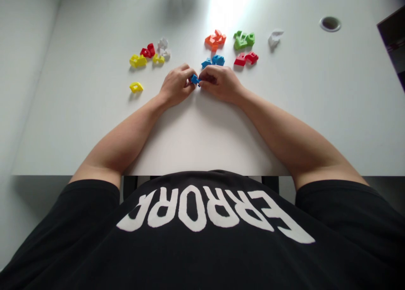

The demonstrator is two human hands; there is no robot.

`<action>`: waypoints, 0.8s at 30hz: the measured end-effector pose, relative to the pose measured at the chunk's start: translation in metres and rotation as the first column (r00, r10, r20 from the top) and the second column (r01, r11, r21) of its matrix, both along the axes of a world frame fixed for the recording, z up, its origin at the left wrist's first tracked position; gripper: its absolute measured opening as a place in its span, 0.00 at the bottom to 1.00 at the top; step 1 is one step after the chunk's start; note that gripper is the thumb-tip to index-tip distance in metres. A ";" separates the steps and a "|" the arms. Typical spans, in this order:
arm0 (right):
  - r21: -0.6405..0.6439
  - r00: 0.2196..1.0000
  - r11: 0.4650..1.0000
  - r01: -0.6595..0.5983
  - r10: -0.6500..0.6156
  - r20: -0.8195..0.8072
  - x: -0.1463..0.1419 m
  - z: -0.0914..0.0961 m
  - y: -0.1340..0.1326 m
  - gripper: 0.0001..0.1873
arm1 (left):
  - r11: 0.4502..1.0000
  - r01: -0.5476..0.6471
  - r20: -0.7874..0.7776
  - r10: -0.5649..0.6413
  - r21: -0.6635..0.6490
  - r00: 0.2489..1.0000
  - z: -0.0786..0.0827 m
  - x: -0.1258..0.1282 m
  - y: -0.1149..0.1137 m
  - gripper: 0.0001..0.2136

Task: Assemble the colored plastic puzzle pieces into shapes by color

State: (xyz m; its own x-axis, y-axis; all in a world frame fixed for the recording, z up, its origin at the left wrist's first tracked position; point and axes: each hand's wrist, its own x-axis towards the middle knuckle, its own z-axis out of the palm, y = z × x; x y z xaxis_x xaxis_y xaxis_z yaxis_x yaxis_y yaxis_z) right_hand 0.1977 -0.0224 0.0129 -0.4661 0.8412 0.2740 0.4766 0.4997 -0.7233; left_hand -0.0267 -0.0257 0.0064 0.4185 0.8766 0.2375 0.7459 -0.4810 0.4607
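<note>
A small blue plastic puzzle piece (194,79) is pinched between the fingertips of my left hand (175,85) and my right hand (220,83), and is partly hidden by them. Just beyond my right hand lie blue pieces (212,61). Further right are orange pieces (215,40), green pieces (244,40), red pieces (246,58) and a white piece (275,38). Beyond my left hand are red pieces (147,50), white pieces (163,48) and yellow pieces (138,61). A lone yellow piece (136,87) lies to the left of my left hand.
Everything lies on a white table (95,121) whose near edge runs in front of my black printed T-shirt (215,210). A round cable grommet (330,24) is set in the table at the far right. A dark object (392,41) stands past the right edge.
</note>
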 end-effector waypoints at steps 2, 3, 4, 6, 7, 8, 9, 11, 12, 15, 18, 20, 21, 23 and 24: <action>-0.013 1.000 1.000 0.005 -0.005 0.004 0.000 0.001 -0.001 0.10 | 1.000 -0.002 -0.001 0.002 -0.001 1.000 0.000 0.000 0.000 0.09; -0.019 1.000 1.000 0.004 -0.004 0.001 0.000 0.002 -0.001 0.11 | 1.000 -0.004 -0.003 0.004 -0.003 1.000 0.001 0.000 0.000 0.10; -0.025 1.000 1.000 0.001 -0.001 -0.004 0.000 0.002 -0.001 0.11 | 1.000 -0.006 -0.004 0.006 -0.007 1.000 0.001 0.000 0.000 0.10; -0.028 1.000 1.000 -0.009 0.009 -0.017 0.000 0.002 -0.001 0.12 | 1.000 -0.012 -0.010 0.012 -0.017 1.000 0.001 0.001 -0.001 0.10; -0.026 1.000 1.000 -0.013 0.013 -0.021 0.000 0.001 -0.001 0.12 | 1.000 -0.015 -0.014 0.014 -0.021 1.000 0.002 0.001 -0.001 0.10; -0.021 1.000 1.000 -0.016 0.016 -0.023 0.000 0.001 -0.001 0.12 | 1.000 -0.017 -0.016 0.016 -0.022 1.000 0.002 0.001 -0.001 0.10; -0.013 1.000 1.000 -0.017 0.017 -0.024 0.000 0.000 0.000 0.13 | 1.000 -0.018 -0.016 0.018 -0.020 1.000 0.002 0.001 -0.001 0.10; 0.008 1.000 1.000 -0.017 0.017 -0.022 0.000 -0.002 0.001 0.14 | 1.000 -0.014 -0.006 0.014 -0.007 1.000 0.002 0.001 -0.001 0.10; 0.018 1.000 1.000 -0.017 0.018 -0.023 0.000 -0.003 0.002 0.14 | 1.000 -0.010 0.002 0.010 0.000 1.000 0.002 0.001 -0.001 0.10; 0.023 1.000 1.000 -0.018 0.019 -0.021 0.000 -0.004 0.002 0.13 | 1.000 0.000 0.024 0.000 0.011 1.000 0.002 0.001 -0.001 0.10; 0.005 1.000 1.000 -0.002 0.002 -0.003 0.000 -0.001 0.000 0.12 | 1.000 -0.009 0.023 0.009 -0.002 1.000 0.004 0.001 -0.002 0.09; -0.009 1.000 1.000 0.006 -0.006 0.004 0.000 0.000 -0.001 0.13 | 1.000 -0.017 0.019 0.017 -0.020 1.000 0.005 0.002 -0.003 0.09; -0.013 1.000 1.000 0.007 -0.007 0.004 0.000 0.001 -0.001 0.13 | 0.999 -0.019 0.017 0.020 -0.029 1.000 0.006 0.002 -0.003 0.09; -0.014 1.000 1.000 0.007 -0.007 -0.002 0.000 0.000 0.000 0.14 | 0.999 -0.020 0.016 0.021 -0.036 1.000 0.006 0.003 -0.003 0.09; -0.009 1.000 1.000 0.004 -0.004 -0.006 0.000 0.000 0.000 0.15 | 0.999 -0.019 0.015 0.020 -0.035 1.000 0.006 0.003 -0.003 0.09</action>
